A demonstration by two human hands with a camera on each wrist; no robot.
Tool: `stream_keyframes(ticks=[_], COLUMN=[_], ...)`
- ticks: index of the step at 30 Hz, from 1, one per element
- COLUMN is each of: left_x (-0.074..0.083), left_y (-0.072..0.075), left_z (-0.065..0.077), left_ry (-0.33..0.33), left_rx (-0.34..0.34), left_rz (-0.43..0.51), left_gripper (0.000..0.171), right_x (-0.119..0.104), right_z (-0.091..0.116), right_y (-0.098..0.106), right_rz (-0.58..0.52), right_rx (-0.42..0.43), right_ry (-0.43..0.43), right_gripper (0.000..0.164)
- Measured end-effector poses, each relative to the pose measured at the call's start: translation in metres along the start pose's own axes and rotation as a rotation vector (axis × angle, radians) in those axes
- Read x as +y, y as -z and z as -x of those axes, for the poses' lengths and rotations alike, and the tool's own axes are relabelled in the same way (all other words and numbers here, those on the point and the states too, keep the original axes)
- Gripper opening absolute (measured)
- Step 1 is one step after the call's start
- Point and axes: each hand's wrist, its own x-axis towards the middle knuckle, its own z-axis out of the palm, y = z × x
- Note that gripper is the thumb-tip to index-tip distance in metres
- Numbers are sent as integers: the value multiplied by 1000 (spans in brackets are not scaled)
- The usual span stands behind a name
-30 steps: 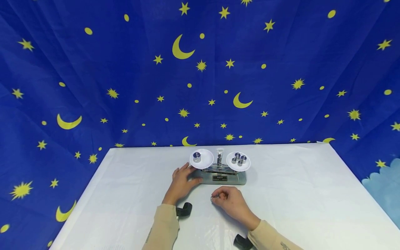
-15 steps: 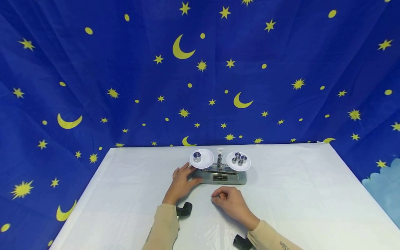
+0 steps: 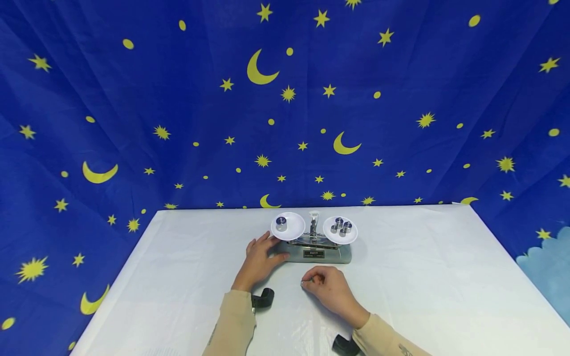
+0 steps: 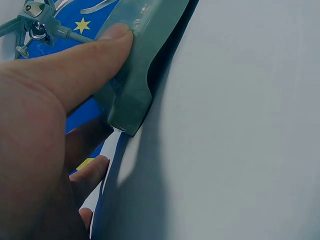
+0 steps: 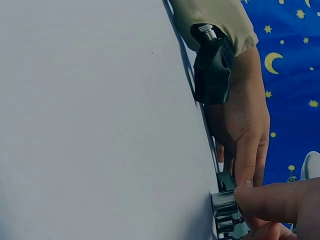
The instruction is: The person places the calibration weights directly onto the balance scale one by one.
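A grey-green balance scale (image 3: 334,254) stands on the white table, with a white pan on each side. My left hand (image 3: 258,264) grips the left end of its base, thumb (image 4: 117,40) on the front and the other fingers reaching behind. In front of the scale, my right hand (image 3: 331,289) pinches at a small shiny metal weight (image 5: 223,203) low over the tabletop. Smaller metal pieces (image 5: 225,223) show beside that weight, partly hidden by the fingers. One larger weight (image 3: 281,225) sits on the left pan; several small weights (image 3: 343,226) stand on the right pan.
The white-covered table (image 3: 427,277) extends to both sides of the scale. A blue cloth (image 3: 187,99) with yellow stars and moons hangs behind it. Black wrist-camera mounts (image 3: 262,298) stick out from both sleeves close to the tabletop.
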Motion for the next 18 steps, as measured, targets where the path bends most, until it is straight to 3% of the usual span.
stream_keyframes(ticks=[18], left_x=[4], left_y=[1], left_z=[0], left_ry=[17], left_rx=[-6], left_rz=[2], left_gripper=[54], right_x=[-1], right_z=[2], right_y=[0], right_rz=[-27], right_rx=[-8], right_ry=[-3], right_gripper=[5])
